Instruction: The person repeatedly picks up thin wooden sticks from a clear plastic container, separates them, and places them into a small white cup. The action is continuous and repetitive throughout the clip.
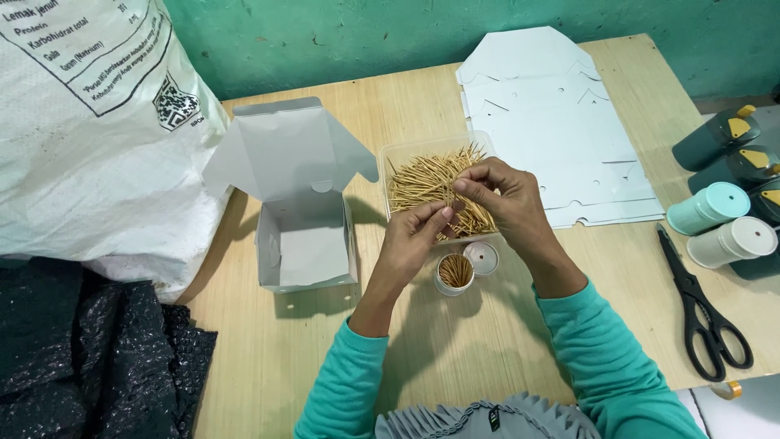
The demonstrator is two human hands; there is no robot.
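The left hand (414, 236) and the right hand (496, 191) meet over a clear plastic tray of thin pale wooden toothpicks (431, 183), fingers of both pinched together on a small bundle of them. Just below the fingertips stands a small round white container (455, 274), already packed with sticks, its lid (482, 258) beside it. Judging by this, the gathering-and-filling step is in hand; evening the bundle's ends comes before lowering it. An open white cardboard box (305, 236) lies left of the fingers.
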